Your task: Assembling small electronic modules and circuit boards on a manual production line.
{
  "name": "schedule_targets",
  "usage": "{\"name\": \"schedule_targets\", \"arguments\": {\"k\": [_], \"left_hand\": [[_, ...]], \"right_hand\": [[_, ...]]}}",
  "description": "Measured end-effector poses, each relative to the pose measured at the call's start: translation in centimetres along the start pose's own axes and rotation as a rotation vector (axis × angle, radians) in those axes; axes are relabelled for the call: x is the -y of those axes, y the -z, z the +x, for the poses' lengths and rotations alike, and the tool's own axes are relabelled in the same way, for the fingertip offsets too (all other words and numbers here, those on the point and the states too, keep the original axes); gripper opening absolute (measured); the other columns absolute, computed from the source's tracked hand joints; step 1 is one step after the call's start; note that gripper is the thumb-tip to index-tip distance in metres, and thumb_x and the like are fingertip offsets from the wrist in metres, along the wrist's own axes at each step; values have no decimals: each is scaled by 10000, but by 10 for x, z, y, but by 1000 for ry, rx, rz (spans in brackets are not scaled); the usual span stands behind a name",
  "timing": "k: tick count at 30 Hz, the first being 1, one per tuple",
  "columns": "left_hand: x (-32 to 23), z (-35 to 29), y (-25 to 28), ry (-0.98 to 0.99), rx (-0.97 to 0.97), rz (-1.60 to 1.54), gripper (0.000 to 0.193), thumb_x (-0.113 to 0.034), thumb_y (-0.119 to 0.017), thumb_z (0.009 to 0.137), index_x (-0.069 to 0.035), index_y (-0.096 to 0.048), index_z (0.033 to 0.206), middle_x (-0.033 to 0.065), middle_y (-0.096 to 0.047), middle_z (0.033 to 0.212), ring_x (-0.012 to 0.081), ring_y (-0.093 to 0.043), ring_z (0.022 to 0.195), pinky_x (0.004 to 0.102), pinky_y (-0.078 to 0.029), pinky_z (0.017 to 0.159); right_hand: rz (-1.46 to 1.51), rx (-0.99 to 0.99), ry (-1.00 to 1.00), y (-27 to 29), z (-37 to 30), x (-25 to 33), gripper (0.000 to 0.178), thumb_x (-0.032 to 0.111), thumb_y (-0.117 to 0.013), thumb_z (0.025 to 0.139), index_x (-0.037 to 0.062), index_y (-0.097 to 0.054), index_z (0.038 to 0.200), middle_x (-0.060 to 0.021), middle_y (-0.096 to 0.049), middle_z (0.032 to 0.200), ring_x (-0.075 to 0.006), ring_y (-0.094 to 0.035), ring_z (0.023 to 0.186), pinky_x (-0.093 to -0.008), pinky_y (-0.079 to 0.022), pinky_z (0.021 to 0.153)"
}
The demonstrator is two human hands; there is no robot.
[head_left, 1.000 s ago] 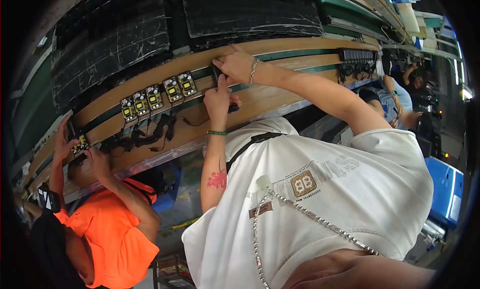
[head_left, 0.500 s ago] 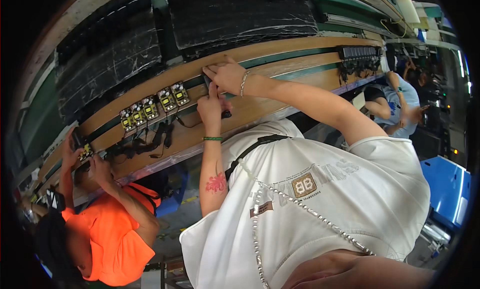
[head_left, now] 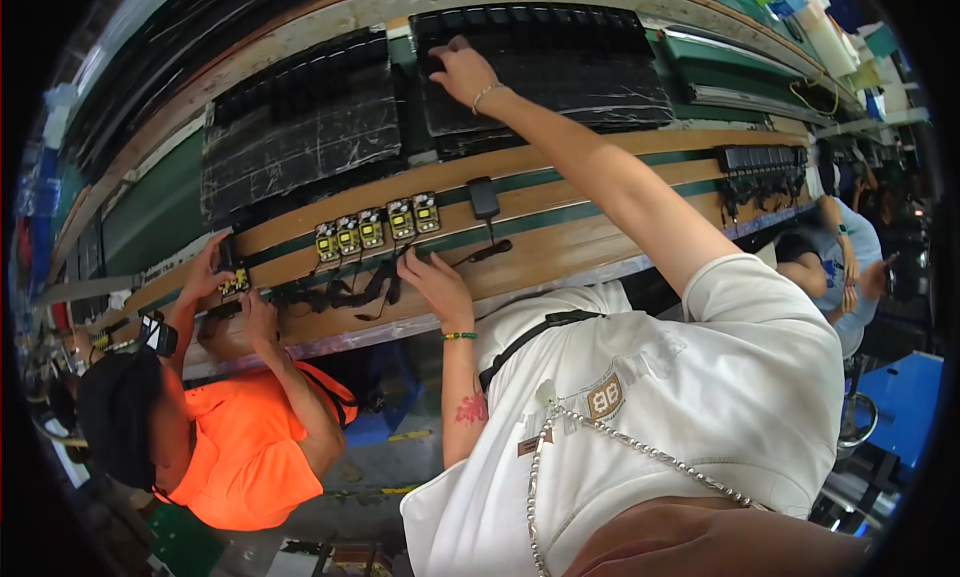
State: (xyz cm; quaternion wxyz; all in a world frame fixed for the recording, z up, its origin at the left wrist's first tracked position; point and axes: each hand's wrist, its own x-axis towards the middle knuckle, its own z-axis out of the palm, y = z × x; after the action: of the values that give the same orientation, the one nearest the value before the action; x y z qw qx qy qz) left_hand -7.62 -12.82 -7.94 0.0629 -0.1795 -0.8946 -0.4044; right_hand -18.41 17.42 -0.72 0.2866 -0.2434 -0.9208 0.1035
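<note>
Wooden bench [head_left: 555,245]: crossed the workshop; green strips separated its planks.
Orange-shirted co-worker [head_left: 255,457]: worked at the left end.
Black trays [head_left: 560,97]: lay behind the planks.
Right hand [head_left: 465,72]: reached over the right-hand tray — apparently the current step — fingers parted, nothing visibly gripped; any pickup there called for a careful pinch.
Left hand [head_left: 437,285]: released, fingers spread beside the cables [head_left: 375,289].
Black adapter [head_left: 484,199]: rested right of the boards.
Circuit boards [head_left: 400,219]: five, in a row.
</note>
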Motion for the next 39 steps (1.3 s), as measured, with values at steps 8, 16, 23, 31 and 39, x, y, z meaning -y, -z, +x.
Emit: {"name": "schedule_targets", "arguments": {"k": [8,16,23,31,39], "left_hand": [[13,6,12,143,106,174,376,-123,-567,926,14,-425,1245,196,-528,1070,373,-585,879,422,-494,754],[21,10,13,25,67,214,309,-127,-591,910,-6,-491,1177,204,-537,1069,363,-586,872,400,-487,735],[22,10,18,-298,-96,460,172,-129,-603,898,-27,-589,1035,154,-565,908,324,-560,709,397,-475,664],[39,10,17,286,401,-453,175,-130,-553,943,-2,-597,1054,58,-476,640,204,-497,576,340,-481,609],[34,16,16,770,518,-1263,239,-166,-502,990,12,-604,1112,18,-439,595,145,-472,535,297,-473,527]], "right_hand": [[-271,179,318,-8,2,-48,303,225,-757,724,133,-680,1001,-114,-546,1072,-313,-611,880,-367,-512,779],[-311,200,58,59,-8,-25,413,242,-731,781,104,-590,1143,-116,-558,1111,-321,-613,905,-358,-506,844],[-155,-11,707,45,-66,-51,464,233,-707,832,76,-557,1241,-121,-550,1222,-305,-621,956,-328,-502,886],[190,306,20,97,-73,-15,439,166,-656,886,62,-531,1294,-133,-538,1225,-263,-623,1052,-316,-482,952],[1712,713,-631,117,-114,33,479,180,-692,870,40,-532,1299,-151,-528,1205,-230,-642,1021,-310,-501,944]]}}
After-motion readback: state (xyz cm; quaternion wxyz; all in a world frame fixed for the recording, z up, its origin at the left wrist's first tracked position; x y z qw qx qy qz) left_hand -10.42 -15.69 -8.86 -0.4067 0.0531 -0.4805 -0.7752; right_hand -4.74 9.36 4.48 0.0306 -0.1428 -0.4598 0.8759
